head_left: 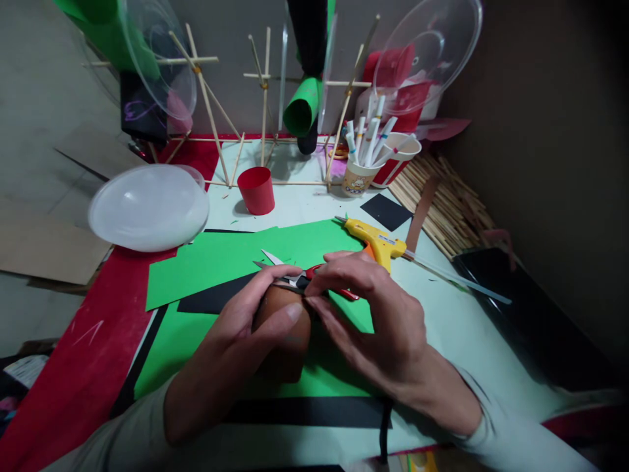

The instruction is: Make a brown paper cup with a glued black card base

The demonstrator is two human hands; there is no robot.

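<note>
A brown paper roll [289, 351] stands in front of me above green paper, with my left hand [230, 341] wrapped round it, thumb on the near side. At its upper rim, my right hand [383, 321] pinches with thumb and fingertips; a small dark edge shows there, but what exactly it grips is hidden. Just behind the roll lie scissors [272, 258] with red handles, their blades parted and pointing left. Green sheets [216, 265] and a black sheet [209, 300] lie under and behind my hands. A yellow glue gun [376, 239] rests beyond my right hand.
A red paper cup [257, 190], a cup of markers [357, 178] and a stick frame [209, 111] with clear discs stand behind. A white plastic lid [150, 208] lies left. Wooden sticks [442, 203] and a black glossy object [531, 321] are right.
</note>
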